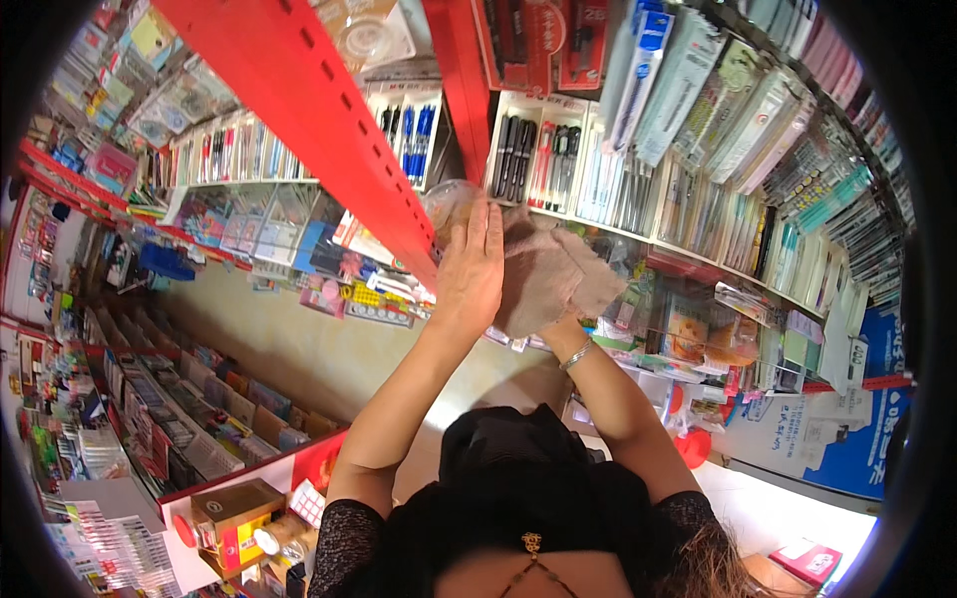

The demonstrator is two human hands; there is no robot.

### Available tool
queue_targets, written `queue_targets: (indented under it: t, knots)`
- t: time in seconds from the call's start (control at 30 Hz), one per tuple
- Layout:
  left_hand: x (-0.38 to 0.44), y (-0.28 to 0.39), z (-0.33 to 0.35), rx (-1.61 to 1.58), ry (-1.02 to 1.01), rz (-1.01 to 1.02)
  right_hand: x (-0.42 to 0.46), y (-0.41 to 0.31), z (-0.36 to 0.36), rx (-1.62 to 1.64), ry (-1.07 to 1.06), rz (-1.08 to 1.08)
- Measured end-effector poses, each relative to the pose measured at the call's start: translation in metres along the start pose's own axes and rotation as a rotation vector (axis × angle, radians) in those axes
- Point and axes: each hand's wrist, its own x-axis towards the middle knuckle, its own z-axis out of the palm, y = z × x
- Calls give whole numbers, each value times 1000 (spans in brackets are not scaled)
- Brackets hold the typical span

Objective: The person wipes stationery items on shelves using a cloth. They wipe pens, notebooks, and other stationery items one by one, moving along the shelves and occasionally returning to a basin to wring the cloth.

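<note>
My left hand (472, 258) lies along the side of a round clear plastic container (451, 200), fingers straight and together, the thumb hidden. The container is held up in front of the shelf, beside a red perforated metal post. A grey-brown cloth (542, 273) with ragged edges hangs over my right hand, touching the left hand's side. Only the right wrist (564, 333), with a silver bracelet, shows below the cloth; its fingers are covered. Just beyond both hands are white pen trays (534, 205) with black and red pens.
A slanted red metal post (321, 127) stands close to my left hand. Another red upright (460, 90) rises behind the container. Packaged pens (680, 97) hang at the right. A lower glass shelf holds stationery (684, 329). Boxes and jars (239, 516) sit on a counter at lower left.
</note>
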Motion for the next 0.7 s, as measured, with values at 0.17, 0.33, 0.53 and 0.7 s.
queue_targets:
  t: [0.17, 0.33, 0.53, 0.7]
  knots:
    - [16, -14, 28, 82, -100, -158, -16, 5, -8, 547, 32, 77]
    - [22, -20, 33, 144, -103, -91, -25, 19, 52, 553, -89, 152]
    - [20, -16, 40, 6, 70, 20, -55, 33, 21, 595, 45, 96]
    - [12, 16, 49, -84, 88, 57, -100, 57, 5, 679, 39, 59]
